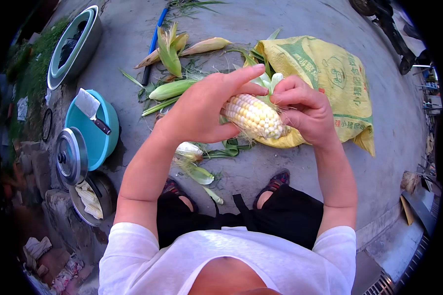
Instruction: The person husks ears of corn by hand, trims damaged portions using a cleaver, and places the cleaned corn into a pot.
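Observation:
A peeled corn cob [253,115] with white and yellow kernels hangs between my two hands. My left hand [206,105] is wrapped round its left end, thumb below and fingers above. At the cob's right side my right hand [304,110] is closed in a pinch; fine silk strands are near its fingertips, but what lies between them is too small to make out. Behind the hands are an unpeeled green cob [172,89], dry husked cobs [205,45] and loose husks [199,173] on the concrete. A yellow woven sack [342,81] lies beyond my right hand.
At the left stand a turquoise basin [112,130] with a cleaver [91,108] across it, a larger oval tub [94,37], a glass lid [71,156] and a metal pot [106,199]. A blue-and-black pole [155,42] lies on the ground ahead.

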Tool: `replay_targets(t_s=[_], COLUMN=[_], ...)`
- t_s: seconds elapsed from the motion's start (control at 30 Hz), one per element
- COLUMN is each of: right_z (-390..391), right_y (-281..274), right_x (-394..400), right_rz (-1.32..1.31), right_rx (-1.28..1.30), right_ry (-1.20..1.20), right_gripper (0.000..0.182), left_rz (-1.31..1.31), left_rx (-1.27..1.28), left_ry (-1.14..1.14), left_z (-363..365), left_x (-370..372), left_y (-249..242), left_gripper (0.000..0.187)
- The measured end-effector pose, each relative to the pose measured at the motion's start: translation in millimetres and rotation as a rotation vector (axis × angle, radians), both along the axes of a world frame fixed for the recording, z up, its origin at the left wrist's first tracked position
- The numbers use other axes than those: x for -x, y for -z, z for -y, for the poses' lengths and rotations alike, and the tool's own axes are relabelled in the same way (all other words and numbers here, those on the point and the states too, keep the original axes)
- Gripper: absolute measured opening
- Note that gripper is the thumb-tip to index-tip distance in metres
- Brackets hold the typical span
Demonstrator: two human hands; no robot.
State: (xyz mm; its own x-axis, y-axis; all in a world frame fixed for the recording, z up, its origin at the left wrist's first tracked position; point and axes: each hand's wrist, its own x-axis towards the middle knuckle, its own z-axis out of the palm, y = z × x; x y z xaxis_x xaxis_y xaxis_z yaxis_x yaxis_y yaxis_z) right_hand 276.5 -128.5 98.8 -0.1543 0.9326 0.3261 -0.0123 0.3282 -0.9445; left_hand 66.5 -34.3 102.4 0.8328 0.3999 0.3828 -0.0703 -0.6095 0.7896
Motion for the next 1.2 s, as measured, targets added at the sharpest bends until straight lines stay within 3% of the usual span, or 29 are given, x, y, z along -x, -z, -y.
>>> replay_targets(t_s=[0.07,0.13,0.2,0.27,0.33,0.4,0.47,0.6,0.8,0.87,0.97,1.1,1.2], right_z=[-0.5,1.6,-4.4,-9.8,-6.3,-6.5,-7.0,-2.8,1.1,-1.2,-3.8,-0.8,-0.1], right_y=[1.6,4.1,20.8,42.4,51.5,54.8,40.6,28.3,9.0,7.4,-7.9,-6.2,-2.6], right_x=[-2.1,-9.3,-25.8,-52.5,-65.5,-57.2,-36.6,3.4,58.2,65.4,71.7,85.9,92.9], right_rz=[0.024,-0.163,-0.210,-0.065,0.025,0.110,0.128,-0.063,-0.110,-0.275,-0.388,-0.445,-0.498], right_rx=[-0.063,0.181,0.237,0.376,0.446,0.520,0.402,0.478,0.544,0.567,0.676,0.664,0.578], right_ry=[-0.017,0.033,0.153,0.419,0.424,0.420,0.360,0.021,-0.242,-0.314,-0.424,-0.377,-0.271], right_gripper=[0.024,0.010,0.005,0.014,0.021,0.028,0.041,0.049,0.054,0.055,0.052,0.054,0.056], left_rz=[0.004,0.015,0.027,0.231,0.508,0.612,0.704,0.977,0.984,1.065,1.085,1.084,1.000], left_rx=[-0.136,-0.235,-0.333,0.192,0.691,0.994,1.126,1.386,1.417,1.546,1.499,1.438,1.243], left_ry=[0.005,-0.006,-0.019,-0.001,0.067,0.158,0.221,0.492,0.473,0.399,0.401,0.372,0.436], left_z=[-2.2,-4.1,-4.6,-6.4,-11.1,-18.4,-19.2,-21.5,-14.4,-8.3,-7.9,-15.8,-24.2], left_x=[0.0,0.5,1.5,4.4,1.2,4.0,4.8,2.4,2.6,2.3,2.1,3.5,9.6], left_y=[0.2,-2.6,-0.6,11.3,20.5,19.4,18.2,25.5,20.8,14.6,16.1,21.6,22.9], left_gripper=[0.082,0.080,0.077,0.073,0.070,0.066,0.066,0.069,0.070,0.059,0.058,0.058,0.060])
